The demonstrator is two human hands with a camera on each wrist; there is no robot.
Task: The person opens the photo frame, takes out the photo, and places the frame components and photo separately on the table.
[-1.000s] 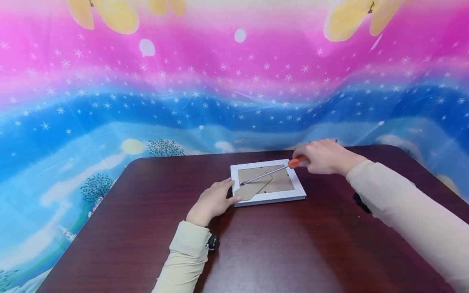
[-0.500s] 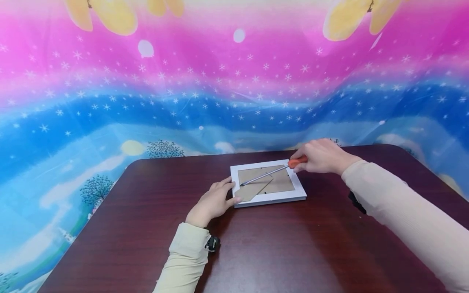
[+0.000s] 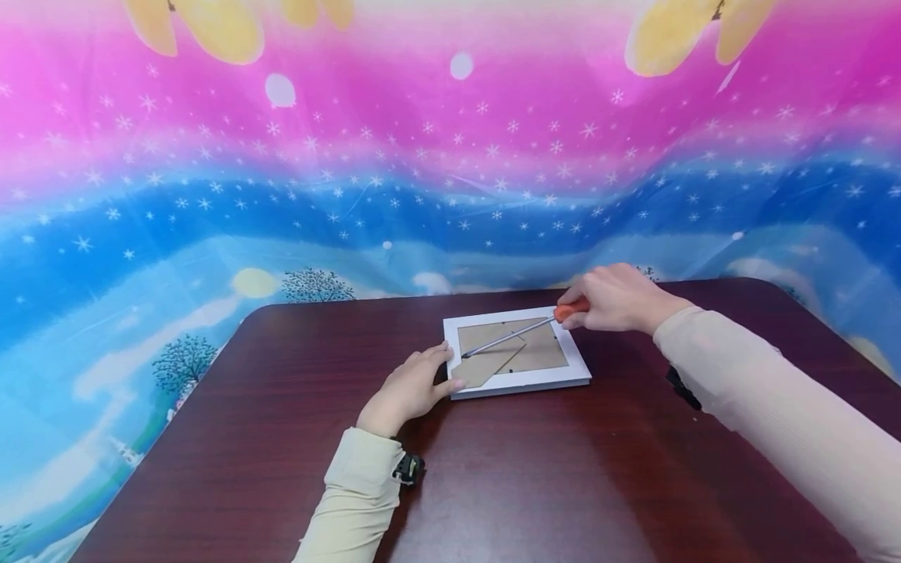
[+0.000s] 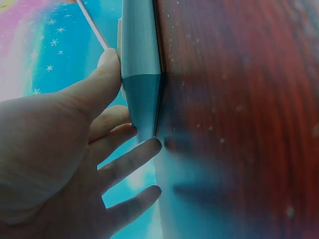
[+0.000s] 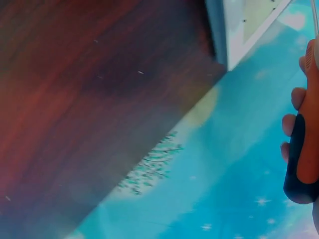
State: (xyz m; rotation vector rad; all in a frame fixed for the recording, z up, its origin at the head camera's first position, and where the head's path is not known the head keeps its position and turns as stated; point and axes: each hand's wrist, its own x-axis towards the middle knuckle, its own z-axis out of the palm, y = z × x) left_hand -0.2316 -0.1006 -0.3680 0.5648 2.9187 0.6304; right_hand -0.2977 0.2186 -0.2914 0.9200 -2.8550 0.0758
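A white picture frame (image 3: pixel 521 381) lies face down on the table, its tan backing board (image 3: pixel 542 348) with a cardboard stand (image 3: pixel 482 367) facing up. My left hand (image 3: pixel 408 391) rests at its left end, thumb over the near corner by the stand and fingertips along the side. In the left wrist view those fingers are spread and fairly straight. My right hand (image 3: pixel 619 301) grips the orange and black handle of a screwdriver (image 3: pixel 507 338) beyond the frame's far right corner. The long metal shaft slants down across the backing, its tip near the upper end of the stand.
The dark reddish wooden table (image 3: pixel 535 485) extends around the frame on all sides. A printed cloth backdrop (image 3: pixel 422 195) in pink and blue hangs behind the table and down its left side. Small dark tabs (image 3: pixel 510 371) line the backing's edges.
My right hand has shifted very slightly to the left with the screwdriver, whose tip stays at the same spot on the backing. The left hand and frame hold almost still.
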